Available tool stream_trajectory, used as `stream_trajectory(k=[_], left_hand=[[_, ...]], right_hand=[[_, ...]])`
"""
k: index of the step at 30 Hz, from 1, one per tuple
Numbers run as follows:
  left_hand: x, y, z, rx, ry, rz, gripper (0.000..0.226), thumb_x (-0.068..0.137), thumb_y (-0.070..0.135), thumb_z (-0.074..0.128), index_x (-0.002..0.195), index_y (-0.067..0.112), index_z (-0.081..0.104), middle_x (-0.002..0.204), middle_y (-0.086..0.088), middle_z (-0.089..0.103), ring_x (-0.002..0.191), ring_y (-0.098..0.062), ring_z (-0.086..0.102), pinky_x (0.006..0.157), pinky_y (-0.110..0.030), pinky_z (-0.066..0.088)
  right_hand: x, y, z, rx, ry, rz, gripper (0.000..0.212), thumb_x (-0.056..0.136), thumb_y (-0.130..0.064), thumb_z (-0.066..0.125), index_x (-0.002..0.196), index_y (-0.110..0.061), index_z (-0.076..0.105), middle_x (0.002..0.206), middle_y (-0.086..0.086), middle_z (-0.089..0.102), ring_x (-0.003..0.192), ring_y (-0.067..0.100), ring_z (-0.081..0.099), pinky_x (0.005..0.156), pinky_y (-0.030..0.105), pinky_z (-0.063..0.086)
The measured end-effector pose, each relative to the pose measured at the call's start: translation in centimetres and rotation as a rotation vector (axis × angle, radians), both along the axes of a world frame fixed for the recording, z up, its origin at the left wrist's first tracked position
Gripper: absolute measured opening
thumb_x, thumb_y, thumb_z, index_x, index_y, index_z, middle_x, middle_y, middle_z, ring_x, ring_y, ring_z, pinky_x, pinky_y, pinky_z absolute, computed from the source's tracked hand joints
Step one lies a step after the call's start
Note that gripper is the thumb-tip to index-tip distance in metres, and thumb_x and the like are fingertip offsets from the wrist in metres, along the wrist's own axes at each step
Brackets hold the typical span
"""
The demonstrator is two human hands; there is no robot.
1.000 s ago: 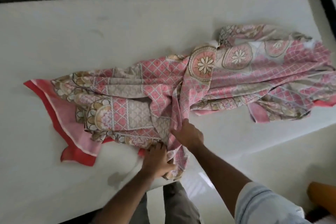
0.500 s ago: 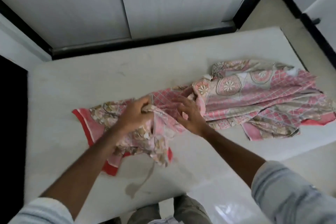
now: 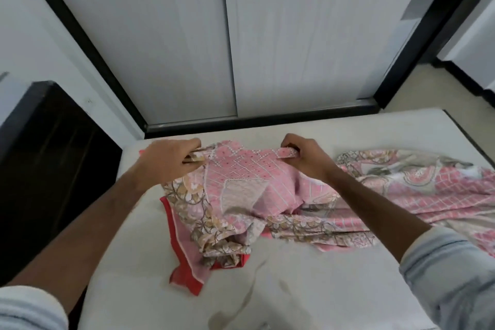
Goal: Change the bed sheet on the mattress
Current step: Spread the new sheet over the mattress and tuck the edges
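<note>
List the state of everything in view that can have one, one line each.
Bed sheet: bunched and crumpled on the mattress, one edge lifted and stretched between both hands.
Mattress: bare, mostly uncovered.
Left hand: grips the sheet's edge.
Right hand: pinches the sheet's edge.
Sliding doors: closed.

The bed sheet point(image 3: 267, 195) runs off the right edge. Both hands' fingertips hide in its folds. The mattress point(image 3: 308, 289) is cut off below.
</note>
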State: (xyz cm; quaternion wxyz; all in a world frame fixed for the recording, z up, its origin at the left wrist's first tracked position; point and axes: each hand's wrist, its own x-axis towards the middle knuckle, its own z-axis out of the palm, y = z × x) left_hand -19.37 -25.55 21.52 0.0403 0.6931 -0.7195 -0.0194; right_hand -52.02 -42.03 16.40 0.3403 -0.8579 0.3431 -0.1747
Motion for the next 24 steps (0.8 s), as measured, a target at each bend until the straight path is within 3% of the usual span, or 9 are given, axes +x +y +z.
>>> stream_trajectory(k=[2, 5, 7, 11, 13, 15, 19, 21, 24], left_hand=[[-0.4, 0.5, -0.9, 0.018, -0.021, 0.044, 0.029, 0.095, 0.048, 0.062, 0.091, 0.034, 0.037, 0.07, 0.013, 0.05, 0.066, -0.014, 0.053, 0.056, -0.027, 0.03], [-1.1, 1.1, -2.2, -0.004, 0.007, 0.043, 0.014, 0.09, 0.035, 0.065, 0.094, 0.028, 0.054, 0.079, 0.009, 0.063, 0.074, -0.019, 0.062, 0.059, -0.027, 0.032], [-1.3, 1.3, -2.3, -0.034, 0.097, 0.061, 0.015, 0.083, 0.036, 0.064, 0.089, 0.027, 0.055, 0.079, 0.011, 0.058, 0.076, -0.018, 0.06, 0.059, -0.029, 0.037], [-3.1, 0.8, -1.6, 0.095, 0.509, 0.093, 0.025, 0.084, 0.02, 0.079, 0.09, 0.028, 0.056, 0.077, 0.007, 0.06, 0.068, -0.007, 0.057, 0.063, -0.028, 0.043], [-5.3, 0.7, -1.6, 0.232, 0.714, 0.071, 0.024, 0.089, 0.016, 0.075, 0.097, 0.03, 0.058, 0.085, 0.008, 0.065, 0.073, -0.006, 0.062, 0.067, -0.027, 0.049], [-6.5, 0.8, -2.4, 0.294, 0.772, 0.067, 0.022, 0.094, 0.015, 0.069, 0.103, 0.032, 0.059, 0.095, 0.01, 0.068, 0.086, -0.01, 0.066, 0.076, -0.029, 0.052], [-4.0, 0.8, -0.9, 0.097, 0.513, 0.084, 0.03, 0.097, 0.015, 0.062, 0.096, 0.046, 0.058, 0.087, 0.015, 0.069, 0.078, -0.017, 0.069, 0.072, -0.028, 0.053], [-1.3, 0.6, 1.7, 0.007, 0.283, 0.086, 0.022, 0.098, 0.018, 0.06, 0.102, 0.04, 0.062, 0.092, 0.019, 0.068, 0.085, -0.015, 0.067, 0.076, -0.02, 0.048], [3.6, 1.8, 4.4, 0.004, -0.017, 0.318, 0.018, 0.099, 0.028, 0.055, 0.111, 0.026, 0.069, 0.104, 0.002, 0.073, 0.095, -0.027, 0.068, 0.079, -0.036, 0.048]], right_hand=[[0.1, 0.2, 1.4, -0.021, -0.077, 0.017, 0.025, 0.082, -0.007, 0.078, 0.087, -0.02, 0.057, 0.077, -0.011, 0.061, 0.069, 0.011, 0.057, 0.061, 0.028, 0.043], [0.0, 0.7, 3.0, -0.083, -0.103, 0.061, 0.029, 0.079, 0.001, 0.072, 0.079, -0.018, 0.05, 0.07, -0.006, 0.053, 0.062, 0.016, 0.047, 0.057, 0.031, 0.034], [-0.3, 1.0, 3.9, -0.182, -0.07, 0.063, 0.033, 0.074, 0.002, 0.071, 0.076, -0.017, 0.044, 0.067, -0.003, 0.047, 0.06, 0.018, 0.04, 0.054, 0.031, 0.03], [-0.3, 2.3, 4.1, -0.304, 0.013, 0.067, 0.041, 0.068, -0.001, 0.073, 0.073, -0.023, 0.039, 0.064, -0.01, 0.042, 0.059, 0.015, 0.038, 0.053, 0.029, 0.029], [0.1, 3.5, 3.7, -0.333, 0.025, 0.115, 0.044, 0.07, -0.002, 0.076, 0.073, -0.024, 0.038, 0.063, -0.011, 0.043, 0.057, 0.014, 0.039, 0.051, 0.027, 0.029], [0.4, 4.3, 3.4, -0.331, 0.031, 0.17, 0.043, 0.072, -0.004, 0.077, 0.076, -0.023, 0.039, 0.064, -0.008, 0.045, 0.057, 0.013, 0.038, 0.05, 0.026, 0.029], [-1.0, 3.3, 1.5, -0.109, 0.323, 0.257, 0.03, 0.084, -0.024, 0.073, 0.098, -0.025, 0.047, 0.077, -0.007, 0.06, 0.066, 0.015, 0.055, 0.058, 0.031, 0.045], [-3.4, 2.3, -1.6, -0.012, 0.63, 0.261, 0.045, 0.083, -0.025, 0.07, 0.124, -0.027, 0.053, 0.096, -0.003, 0.069, 0.078, 0.017, 0.063, 0.068, 0.031, 0.054], [-6.9, 1.6, -5.0, 0.108, 0.83, 0.186, 0.051, 0.093, -0.023, 0.059, 0.143, -0.022, 0.049, 0.115, 0.004, 0.07, 0.089, 0.016, 0.063, 0.078, 0.03, 0.053]])
